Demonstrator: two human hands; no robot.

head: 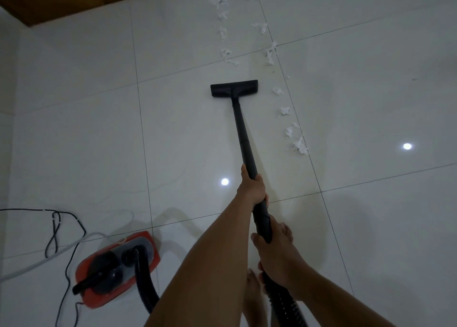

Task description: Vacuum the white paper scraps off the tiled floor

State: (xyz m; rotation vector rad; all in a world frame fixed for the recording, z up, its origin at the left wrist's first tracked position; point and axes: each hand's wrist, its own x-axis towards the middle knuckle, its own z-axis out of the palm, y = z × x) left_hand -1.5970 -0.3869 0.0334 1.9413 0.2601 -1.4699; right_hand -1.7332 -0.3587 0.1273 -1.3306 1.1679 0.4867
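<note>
Left hand (252, 190), right hand (274, 252), both gripping wand (243, 133)

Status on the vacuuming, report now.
Left grip and right grip both on the wand. Nozzle on the tile, short of the paper scraps ahead and right. Path clear; cord lies back left.

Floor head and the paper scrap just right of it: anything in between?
Nothing: only bare tile between the floor head and that paper scrap, seen in the head view.
</note>
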